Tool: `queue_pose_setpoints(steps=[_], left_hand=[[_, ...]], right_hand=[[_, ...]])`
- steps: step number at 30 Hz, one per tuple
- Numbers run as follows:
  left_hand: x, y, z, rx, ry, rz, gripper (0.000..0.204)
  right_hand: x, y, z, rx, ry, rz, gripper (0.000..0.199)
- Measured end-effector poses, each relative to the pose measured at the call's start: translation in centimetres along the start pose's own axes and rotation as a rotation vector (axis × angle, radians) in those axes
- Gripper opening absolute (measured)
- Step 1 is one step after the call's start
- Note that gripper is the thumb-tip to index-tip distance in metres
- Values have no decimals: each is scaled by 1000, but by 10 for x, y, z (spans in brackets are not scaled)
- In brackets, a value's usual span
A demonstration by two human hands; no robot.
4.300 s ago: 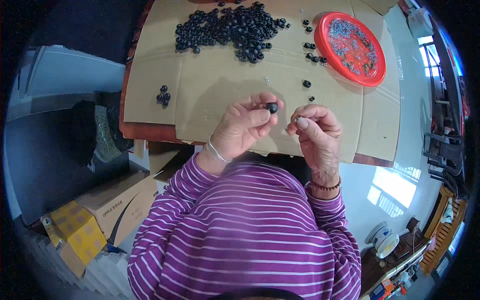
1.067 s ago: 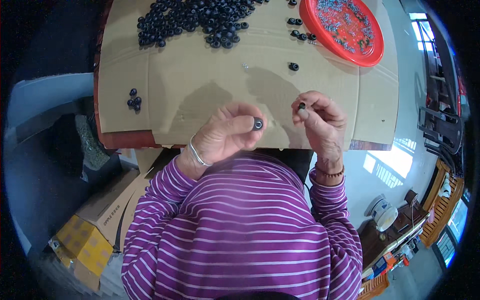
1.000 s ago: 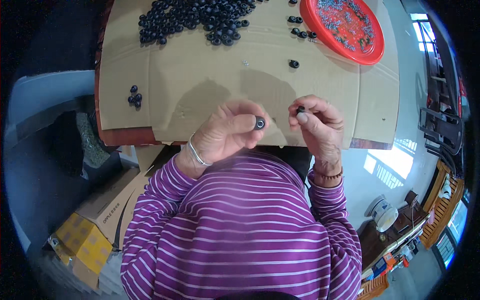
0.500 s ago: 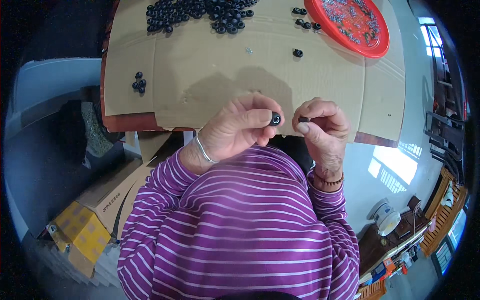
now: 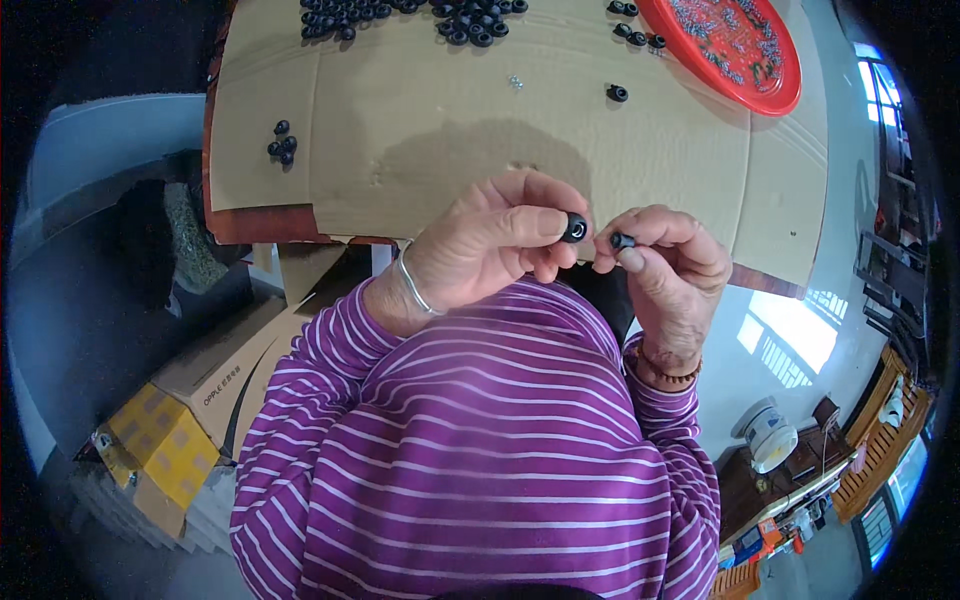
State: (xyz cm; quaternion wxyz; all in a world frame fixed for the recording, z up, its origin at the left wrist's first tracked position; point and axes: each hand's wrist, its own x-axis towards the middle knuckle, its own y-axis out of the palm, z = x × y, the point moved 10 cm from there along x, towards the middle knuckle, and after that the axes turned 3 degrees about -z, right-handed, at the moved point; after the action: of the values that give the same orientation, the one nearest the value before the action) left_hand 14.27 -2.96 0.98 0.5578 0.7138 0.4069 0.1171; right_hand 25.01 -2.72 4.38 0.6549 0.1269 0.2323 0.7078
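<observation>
Left hand (image 5: 490, 240) pinches black bead (image 5: 574, 228); right hand (image 5: 682, 270) pinches smaller black piece (image 5: 621, 241). Bead pile (image 5: 475, 22) left of red tray (image 5: 700, 70).

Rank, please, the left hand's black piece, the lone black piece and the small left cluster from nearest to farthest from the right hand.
1. Black piece in the left hand: immediately left.
2. Lone black piece: beyond, on the cardboard.
3. Small cluster: far left.

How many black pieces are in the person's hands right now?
2: a rounded black piece pinched by the left hand, and a smaller black piece pinched by the right hand. Any more inside the curled fingers would be hidden.
</observation>
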Motion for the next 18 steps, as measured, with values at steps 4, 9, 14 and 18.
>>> queue_pose_setpoints(steps=[4,9,14,18], left_hand=[[-2,-2,0,-23,-6,-25,18],[-4,-1,1,-24,-2,-13,19],[-2,1,1,2,30,-5,19],[-3,1,1,41,27,-9,17]], right_hand=[[0,-2,1,-13,-39,0,13],[-2,-2,1,-62,-60,-19,12],[-13,19,33,-570,-439,74,12],[-17,33,45,-694,-597,70,13]])
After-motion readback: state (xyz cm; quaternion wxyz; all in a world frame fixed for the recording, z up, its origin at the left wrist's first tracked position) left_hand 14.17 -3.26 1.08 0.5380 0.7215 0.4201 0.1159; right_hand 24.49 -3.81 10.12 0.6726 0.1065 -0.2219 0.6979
